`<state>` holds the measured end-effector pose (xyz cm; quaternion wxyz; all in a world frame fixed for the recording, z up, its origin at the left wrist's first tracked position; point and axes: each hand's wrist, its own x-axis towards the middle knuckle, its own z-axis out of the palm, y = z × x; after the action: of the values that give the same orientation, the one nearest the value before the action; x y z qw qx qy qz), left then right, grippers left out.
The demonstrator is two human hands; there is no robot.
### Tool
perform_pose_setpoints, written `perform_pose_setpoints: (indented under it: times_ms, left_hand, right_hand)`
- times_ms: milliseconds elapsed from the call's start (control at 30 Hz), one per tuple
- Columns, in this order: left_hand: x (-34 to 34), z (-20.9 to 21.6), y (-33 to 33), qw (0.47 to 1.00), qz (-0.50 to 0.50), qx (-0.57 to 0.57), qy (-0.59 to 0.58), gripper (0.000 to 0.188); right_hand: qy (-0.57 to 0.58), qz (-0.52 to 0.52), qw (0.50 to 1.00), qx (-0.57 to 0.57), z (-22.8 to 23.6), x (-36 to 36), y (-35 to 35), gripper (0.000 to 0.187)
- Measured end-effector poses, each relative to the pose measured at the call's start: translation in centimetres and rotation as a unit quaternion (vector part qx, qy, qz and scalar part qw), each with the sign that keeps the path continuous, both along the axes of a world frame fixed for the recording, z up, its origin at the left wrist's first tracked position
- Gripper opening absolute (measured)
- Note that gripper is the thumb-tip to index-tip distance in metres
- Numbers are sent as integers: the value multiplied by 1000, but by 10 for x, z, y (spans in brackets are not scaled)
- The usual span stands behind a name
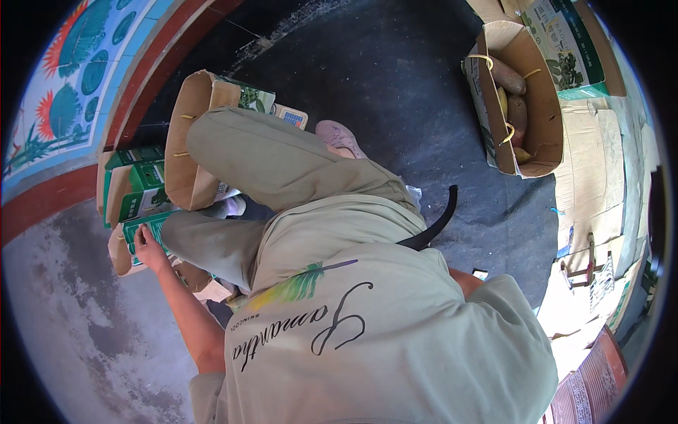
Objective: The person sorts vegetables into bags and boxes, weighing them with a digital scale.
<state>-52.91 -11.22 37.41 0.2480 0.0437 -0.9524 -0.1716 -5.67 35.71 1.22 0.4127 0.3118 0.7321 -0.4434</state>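
My left hand is at the left, its fingers curled at the edge of a green and brown cardboard box that stands beside my knee. What lies inside that box is hidden. My right forearm shows only as a short piece past my shirt, and my right hand is out of sight behind my body. Just beyond my left hand stand more green cartons. A taller open brown carton with yellow cord handles leans near my raised knee.
At the upper right, an open carton holds several brownish tubers. Flattened cardboard lies along the right. A device with blue keys sits past my knee. Dark sheeting covers the floor; a painted wall borders the left.
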Motion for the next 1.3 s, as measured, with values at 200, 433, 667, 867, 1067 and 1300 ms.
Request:
perform_pose_setpoints:
  times_ms: [200, 433, 667, 867, 1067, 1300]
  left_hand:
    - [10, -8, -15, 1000, 22, 10, -8, 25]
    - [28, -12, -23, 999, 49, -8, -15, 23]
    - [54, -18, -31, 997, 77, -1, -13, 22]
    - [82, -39, -43, 986, 159, -26, -29, 22]
    - [106, -57, -55, 982, 185, -7, -46, 22]
    - [109, -70, -60, 980, 189, -29, -60, 24]
  right_hand:
    - [-1, -24, 1000, -12, -4, -11, 8, 51]
    - [0, -17, 999, -30, -10, -37, 26, 52]
    - [10, 46, 997, -62, -15, -94, 34, 53]
    - [7, 88, 993, -79, -15, -136, 41, 54]
    - [-16, 77, 993, -88, -16, -142, 51, 55]
    - [-55, 38, 992, -105, -15, -125, 61, 56]
